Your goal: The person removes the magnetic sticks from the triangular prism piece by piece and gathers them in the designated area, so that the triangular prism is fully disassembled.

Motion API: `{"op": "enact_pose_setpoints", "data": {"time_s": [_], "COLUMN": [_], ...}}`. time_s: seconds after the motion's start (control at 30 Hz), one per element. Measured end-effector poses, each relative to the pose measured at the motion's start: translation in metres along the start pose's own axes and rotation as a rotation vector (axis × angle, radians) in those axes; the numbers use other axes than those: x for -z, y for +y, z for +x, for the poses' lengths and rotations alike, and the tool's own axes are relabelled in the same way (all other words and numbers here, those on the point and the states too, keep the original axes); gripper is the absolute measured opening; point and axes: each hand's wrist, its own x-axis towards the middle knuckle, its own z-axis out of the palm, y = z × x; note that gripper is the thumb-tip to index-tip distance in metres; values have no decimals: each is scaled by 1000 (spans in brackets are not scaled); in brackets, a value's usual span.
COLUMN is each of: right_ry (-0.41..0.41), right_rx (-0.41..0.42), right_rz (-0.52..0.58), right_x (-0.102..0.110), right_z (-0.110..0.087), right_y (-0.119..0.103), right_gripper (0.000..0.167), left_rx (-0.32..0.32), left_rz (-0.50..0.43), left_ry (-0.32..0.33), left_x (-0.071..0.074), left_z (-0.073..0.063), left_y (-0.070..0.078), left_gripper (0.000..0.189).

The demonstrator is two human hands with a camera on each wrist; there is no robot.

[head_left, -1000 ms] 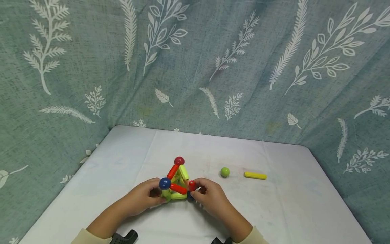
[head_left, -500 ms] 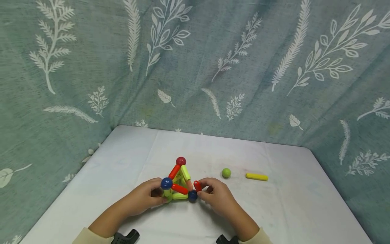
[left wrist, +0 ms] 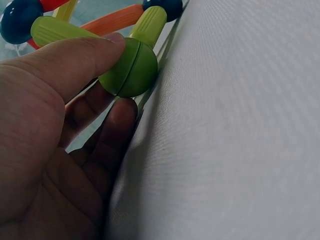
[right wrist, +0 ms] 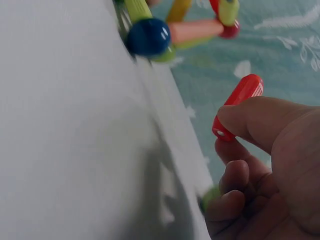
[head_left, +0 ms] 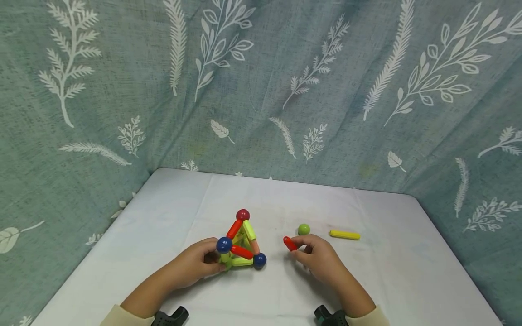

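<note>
A magnetic-rod structure of coloured rods and balls stands on the white table, with a dark red ball [head_left: 243,215] at its top. Its blue balls [head_left: 224,245] sit at the left and at the lower right. My left hand [head_left: 195,262] pinches the structure's green ball [left wrist: 131,70] at the lower left corner, thumb on top and fingers beneath. To the right, apart from the structure, my right hand [head_left: 324,260] holds a short red magnetic rod [head_left: 290,243] between thumb and fingers, raised off the table in the right wrist view.
A loose green ball [head_left: 303,229] lies just behind my right hand. Farther right is a yellow rod [head_left: 345,234]. Patterned green cloth [head_left: 253,90] rises behind and beside the white tabletop [head_left: 387,258].
My right hand has moved right, away from the structure, carrying the red rod. The structure's lower right blue ball is now uncovered. My left hand keeps its hold.
</note>
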Motion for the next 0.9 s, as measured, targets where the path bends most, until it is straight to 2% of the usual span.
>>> {"op": "enact_pose_setpoints", "data": {"time_s": [0.17, 0.4, 0.6, 0.9], "right_ry": [91, 177, 200, 228], "right_rx": [-43, -65, -87, -156], "right_rz": [-19, -36, -40, -83], "right_x": [18, 42, 62, 86], "right_z": [-4, -8, -10, -13], "right_y": [10, 27, 43, 64], "right_gripper": [30, 28, 28, 35], "left_rx": [10, 21, 28, 33], "left_rz": [16, 2, 2, -3], "left_ry": [1, 1, 8, 7], "left_x": [1, -1, -1, -1], "left_z": [1, 2, 1, 1], "left_y": [0, 1, 2, 4], "left_gripper": [27, 27, 27, 27]}}
